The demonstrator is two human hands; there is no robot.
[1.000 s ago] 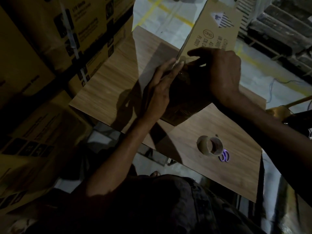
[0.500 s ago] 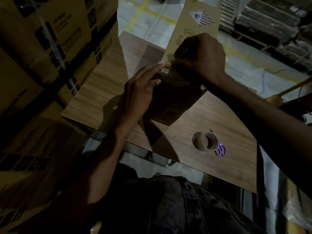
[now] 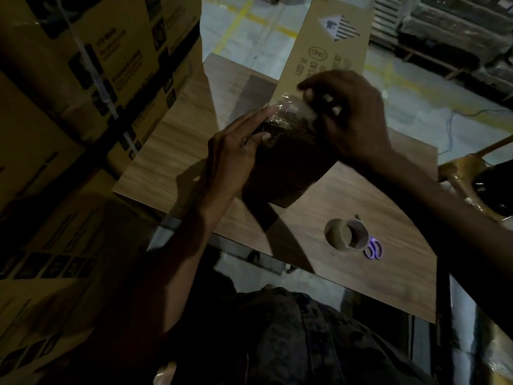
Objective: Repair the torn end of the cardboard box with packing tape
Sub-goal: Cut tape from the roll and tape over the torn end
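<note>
Where wrinkled tape (image 3: 280, 113) wraps the box (image 3: 330, 48), left hand (image 3: 233, 154) pressing flat; right hand (image 3: 352, 118) gripping box

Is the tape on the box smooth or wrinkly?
Wrinkly: the clear packing tape wrapped over the cardboard box shows shiny creases.

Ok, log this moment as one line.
step: taping cardboard box end | left hand: flat fingers press packing tape | right hand: grips box end | tape roll, scissors: lying on table
</note>
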